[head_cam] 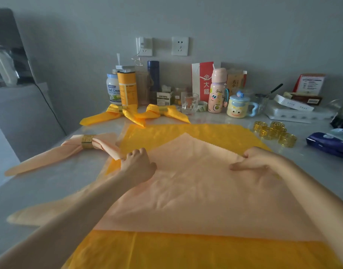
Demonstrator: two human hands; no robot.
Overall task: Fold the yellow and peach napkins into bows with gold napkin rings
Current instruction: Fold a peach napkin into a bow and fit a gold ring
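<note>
Along the wall at upper centre stand a white blue-lidded mayonnaise jar [112,90], a yellow cylindrical canister [127,88], a dark blue flask [153,74], a red-and-white paper bag [202,80] and a pink cartoon bottle [217,92]. A navy tissue pack [328,144] lies at the right edge.

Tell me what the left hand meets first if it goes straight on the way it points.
Likely the yellow bow beside the glass, after the left hand crosses the flat yellow napkin; depth is unclear.
</note>
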